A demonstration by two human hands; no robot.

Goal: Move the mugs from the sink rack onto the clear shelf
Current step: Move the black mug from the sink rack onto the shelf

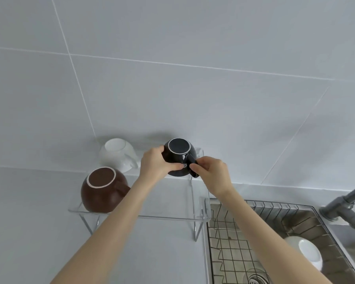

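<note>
Holding a black mug (177, 158) upside down over the back right corner of the clear shelf (172, 217), left hand (156, 163) wrapping its side, right hand (210, 173) pinching its handle. Possibly touching the shelf already, though hard telling with the base hidden behind the hands.

Risking a slip off the right edge, this mug sitting very near that corner and the sink rack (230, 238) lying just below. Risking a chip too, letting go before the rim is sitting flat. Risking a knock against the white mug (119, 154) when pulling the left hand away, that one standing near.

Counting 3 mugs at the shelf: 1 black, 1 white, 1 brown mug (103, 190), all upside down. Counting 1 white cup (307, 253) waiting in the rack. Counting 1 faucet (346, 206).
</note>
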